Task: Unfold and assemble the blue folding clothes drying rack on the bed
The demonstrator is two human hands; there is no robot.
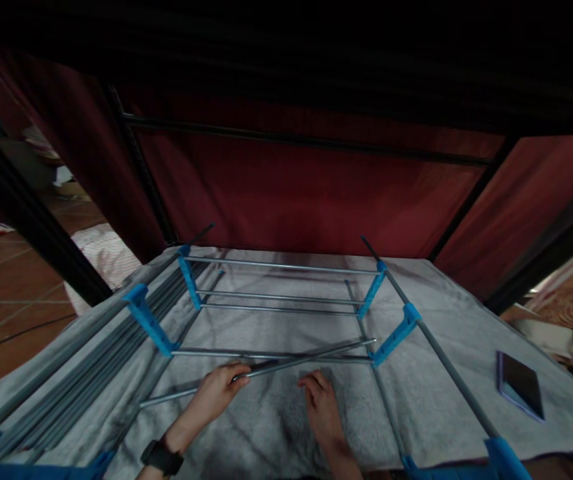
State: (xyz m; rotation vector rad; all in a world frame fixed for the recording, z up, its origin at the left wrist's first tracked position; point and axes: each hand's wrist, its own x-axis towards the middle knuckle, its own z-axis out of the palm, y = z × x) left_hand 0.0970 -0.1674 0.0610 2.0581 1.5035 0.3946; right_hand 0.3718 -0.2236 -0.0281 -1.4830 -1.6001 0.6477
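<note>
My left hand, with a dark watch on its wrist, is closed around the middle of a thin grey metal tube. The tube slants from lower left to upper right, its far end over the right side of a frame of grey tubes. My right hand hovers just right of it, fingers loosely bent and holding nothing visible. Ahead, blue plastic connectors, among them a left connector and a right connector, join the frame's long side tubes. Across it runs a near crossbar.
Several loose grey tubes lie bundled along the left side. A phone rests on the grey cloth at right. Dark posts, a horizontal bar and a red curtain enclose the far side. Tiled floor shows at left.
</note>
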